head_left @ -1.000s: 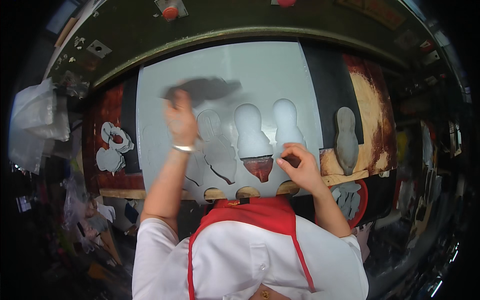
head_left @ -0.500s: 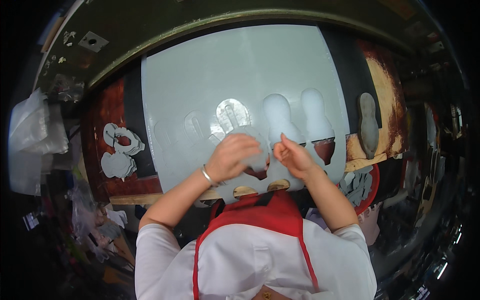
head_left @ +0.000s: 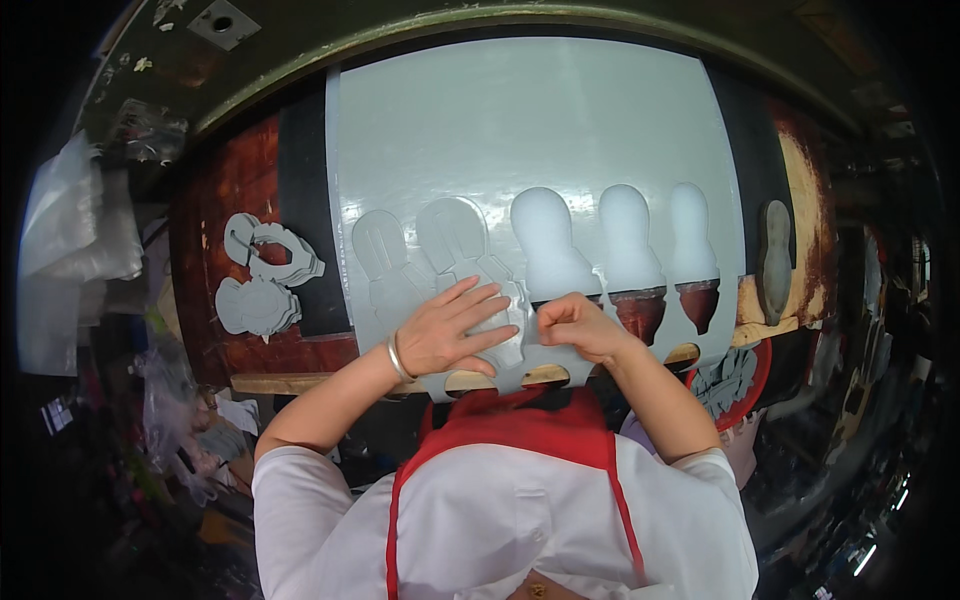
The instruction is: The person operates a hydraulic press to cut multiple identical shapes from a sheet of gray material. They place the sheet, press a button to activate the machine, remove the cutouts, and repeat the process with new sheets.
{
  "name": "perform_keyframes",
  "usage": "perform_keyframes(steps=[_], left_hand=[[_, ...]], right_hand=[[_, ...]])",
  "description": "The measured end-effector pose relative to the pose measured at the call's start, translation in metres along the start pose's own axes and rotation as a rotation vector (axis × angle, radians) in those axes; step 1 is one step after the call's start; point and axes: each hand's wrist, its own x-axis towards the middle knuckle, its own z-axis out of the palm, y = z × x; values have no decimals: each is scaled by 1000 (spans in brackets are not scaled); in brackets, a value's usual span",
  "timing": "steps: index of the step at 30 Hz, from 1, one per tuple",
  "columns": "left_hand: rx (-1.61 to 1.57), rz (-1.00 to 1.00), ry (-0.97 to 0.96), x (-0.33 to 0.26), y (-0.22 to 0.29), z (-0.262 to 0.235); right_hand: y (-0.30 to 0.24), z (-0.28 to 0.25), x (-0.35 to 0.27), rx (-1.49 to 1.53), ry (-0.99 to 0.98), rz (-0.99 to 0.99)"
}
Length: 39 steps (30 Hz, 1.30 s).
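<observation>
A large grey sheet covers the table in front of me. My left hand lies open on it, fingers spread, over a glossy grey cut piece. To the right, beside an opening in the sheet, my right hand has its fingers curled together near the sheet's front part. What they grip, if anything, is hidden. Two more openings stand farther right, white above and dark red below. Up and left of my left hand, slotted outlines mark the sheet.
Stacked grey cut pieces and more looped pieces rest on the table's left side. A sole-shaped grey block lies at the right. A red basin with grey scraps stands below the right edge. A green machine beam spans the far side.
My left hand has come down flat from a blurred, raised pose. Beside my right hand, a third opening is now uncovered. The view has shifted, so the table appears farther right.
</observation>
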Motion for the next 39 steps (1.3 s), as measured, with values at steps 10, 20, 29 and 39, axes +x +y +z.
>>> perform_keyframes(steps=[10, 20, 29, 39], left_hand=[[-146, -597, 1213, 9, -37, -83], [-42, -74, 61, -83, -12, -50], [-307, -879, 742, -77, -19, -68], [742, -641, 1294, -199, -20, -165]], right_hand=[[-15, 57, -34, -899, 566, -333], [-2, 69, 50, 37, -126, 147], [-20, 81, 41, -250, -27, 46], [-46, 33, -41, -283, 379, -255]])
